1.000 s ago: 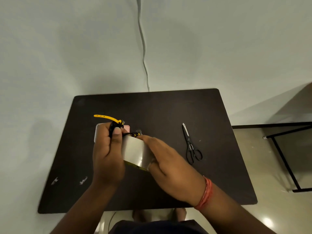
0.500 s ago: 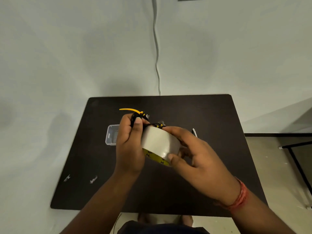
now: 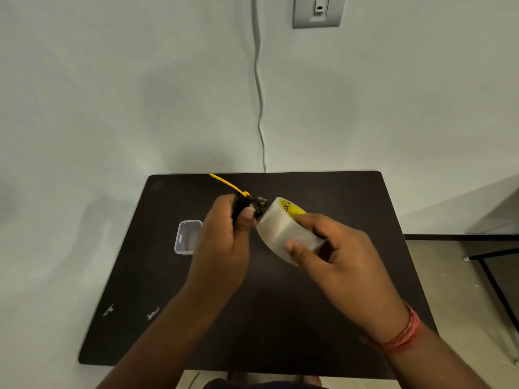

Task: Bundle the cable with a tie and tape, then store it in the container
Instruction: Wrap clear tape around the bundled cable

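Observation:
My left hand [image 3: 222,242] grips a small coiled black cable [image 3: 241,204] above the middle of the black table [image 3: 280,318]. A yellow tie [image 3: 229,184] is fastened round the bundle and its tail sticks up to the left. My right hand [image 3: 339,262] holds a roll of pale tape [image 3: 283,231] with a yellow core. The roll's near edge meets the cable by my left thumb. A small clear plastic container [image 3: 186,237] stands on the table, partly hidden behind my left hand.
The table stands against a pale wall with a thin white cord [image 3: 259,94] hanging down it and a switch plate [image 3: 318,11] above. Two small white marks [image 3: 129,311] lie near the table's front left. A black metal frame [image 3: 488,265] stands on the floor at right.
The view has tilted up, showing more wall. My right hand has turned the tape roll and drawn it right, away from my left hand. The scissors seen earlier are now hidden behind my right hand.

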Action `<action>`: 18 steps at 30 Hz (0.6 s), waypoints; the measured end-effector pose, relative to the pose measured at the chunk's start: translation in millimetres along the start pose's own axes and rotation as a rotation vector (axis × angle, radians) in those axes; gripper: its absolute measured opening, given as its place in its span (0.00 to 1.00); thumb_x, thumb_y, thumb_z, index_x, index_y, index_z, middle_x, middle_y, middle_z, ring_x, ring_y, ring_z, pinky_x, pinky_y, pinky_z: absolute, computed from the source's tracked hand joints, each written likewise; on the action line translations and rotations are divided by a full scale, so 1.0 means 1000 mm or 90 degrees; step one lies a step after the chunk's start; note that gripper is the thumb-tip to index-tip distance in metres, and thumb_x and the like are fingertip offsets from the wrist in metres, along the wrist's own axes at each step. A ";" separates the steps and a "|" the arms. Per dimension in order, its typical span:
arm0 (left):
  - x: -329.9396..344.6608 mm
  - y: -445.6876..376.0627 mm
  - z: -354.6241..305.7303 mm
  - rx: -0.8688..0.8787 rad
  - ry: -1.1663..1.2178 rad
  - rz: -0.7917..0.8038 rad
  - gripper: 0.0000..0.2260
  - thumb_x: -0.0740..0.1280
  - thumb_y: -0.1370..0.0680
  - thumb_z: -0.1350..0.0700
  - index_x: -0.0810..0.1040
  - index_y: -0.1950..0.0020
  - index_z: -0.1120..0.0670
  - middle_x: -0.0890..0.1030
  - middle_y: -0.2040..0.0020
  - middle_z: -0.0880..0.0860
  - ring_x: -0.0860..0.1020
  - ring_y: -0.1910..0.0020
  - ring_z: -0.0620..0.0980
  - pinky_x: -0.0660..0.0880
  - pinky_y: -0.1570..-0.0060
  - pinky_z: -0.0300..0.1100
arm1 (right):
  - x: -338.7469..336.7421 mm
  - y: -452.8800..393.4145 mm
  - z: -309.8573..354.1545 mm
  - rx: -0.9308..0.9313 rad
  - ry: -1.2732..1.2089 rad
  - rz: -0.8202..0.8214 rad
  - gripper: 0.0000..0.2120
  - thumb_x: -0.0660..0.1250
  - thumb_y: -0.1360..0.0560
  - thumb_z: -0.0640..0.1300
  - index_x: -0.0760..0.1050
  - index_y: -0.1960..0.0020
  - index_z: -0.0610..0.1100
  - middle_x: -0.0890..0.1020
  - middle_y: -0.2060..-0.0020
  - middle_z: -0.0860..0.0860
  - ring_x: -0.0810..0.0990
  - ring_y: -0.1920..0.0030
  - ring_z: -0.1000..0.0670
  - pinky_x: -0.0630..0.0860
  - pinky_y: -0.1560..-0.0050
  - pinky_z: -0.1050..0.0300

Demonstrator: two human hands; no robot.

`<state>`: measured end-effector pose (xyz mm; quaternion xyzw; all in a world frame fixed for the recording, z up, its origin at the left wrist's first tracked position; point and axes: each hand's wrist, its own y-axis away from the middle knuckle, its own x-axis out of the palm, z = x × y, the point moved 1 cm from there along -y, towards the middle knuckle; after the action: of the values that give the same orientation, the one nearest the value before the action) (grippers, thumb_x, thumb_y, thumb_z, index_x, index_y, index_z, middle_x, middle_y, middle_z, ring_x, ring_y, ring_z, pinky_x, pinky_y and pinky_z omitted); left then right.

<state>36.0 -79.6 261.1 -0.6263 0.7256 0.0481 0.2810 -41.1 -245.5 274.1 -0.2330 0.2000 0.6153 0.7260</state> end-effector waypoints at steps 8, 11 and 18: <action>0.006 0.006 -0.012 0.028 -0.062 0.052 0.12 0.69 0.23 0.54 0.76 0.41 0.54 0.82 0.51 0.47 0.79 0.52 0.38 0.70 0.54 0.24 | 0.006 -0.004 0.009 -0.001 0.116 -0.032 0.20 0.68 0.25 0.53 0.75 0.34 0.52 0.83 0.47 0.54 0.80 0.49 0.53 0.80 0.49 0.50; 0.004 0.010 -0.014 0.024 -0.066 0.074 0.15 0.71 0.24 0.54 0.75 0.38 0.53 0.81 0.50 0.45 0.79 0.50 0.38 0.70 0.51 0.24 | 0.006 -0.004 0.013 -0.006 0.161 -0.048 0.20 0.69 0.25 0.52 0.75 0.34 0.52 0.83 0.46 0.54 0.81 0.47 0.51 0.76 0.50 0.57; -0.002 0.011 -0.017 0.046 -0.122 0.041 0.11 0.71 0.24 0.54 0.77 0.43 0.52 0.82 0.52 0.43 0.79 0.52 0.39 0.72 0.54 0.28 | 0.008 -0.002 0.021 -0.021 0.246 -0.068 0.20 0.70 0.25 0.52 0.75 0.34 0.51 0.84 0.46 0.52 0.82 0.46 0.48 0.74 0.51 0.56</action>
<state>20.2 -82.7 273.3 -0.5846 0.7163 0.0904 0.3700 -37.8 -226.7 287.0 -0.3689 0.3133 0.5230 0.7016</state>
